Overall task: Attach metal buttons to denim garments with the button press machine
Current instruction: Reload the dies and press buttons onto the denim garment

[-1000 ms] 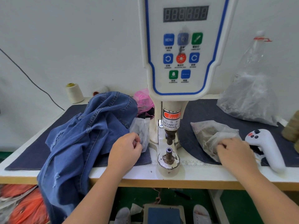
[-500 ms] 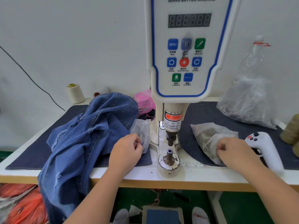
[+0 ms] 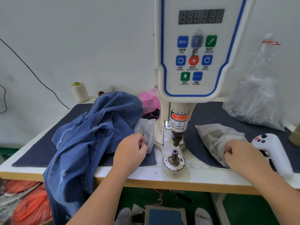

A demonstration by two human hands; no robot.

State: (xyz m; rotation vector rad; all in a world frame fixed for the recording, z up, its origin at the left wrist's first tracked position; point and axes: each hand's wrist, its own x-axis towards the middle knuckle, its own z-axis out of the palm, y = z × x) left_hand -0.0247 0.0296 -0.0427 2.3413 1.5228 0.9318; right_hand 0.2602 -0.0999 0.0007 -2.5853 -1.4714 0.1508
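Note:
The white button press machine [image 3: 191, 65] stands at the table's middle, its lower die post [image 3: 174, 157] bare under the punch. A blue denim garment [image 3: 90, 135] is heaped left of it and hangs over the front edge. My left hand [image 3: 129, 151] has its curled fingers in the mouth of a small clear plastic bag [image 3: 146, 132] beside the machine. My right hand [image 3: 241, 155] has curled fingers in a second clear bag of small metal parts [image 3: 214, 137] on the right. What the fingertips hold is hidden.
A white handheld controller [image 3: 276, 151] lies just right of my right hand. A large clear bag of parts [image 3: 256, 103] sits at the back right, a thread cone [image 3: 79, 91] and pink bag [image 3: 149, 99] at the back. A foot pedal [image 3: 164, 215] lies below.
Both hands stay at their bags with only slight finger movement. The camera has tilted up a little and moved closer.

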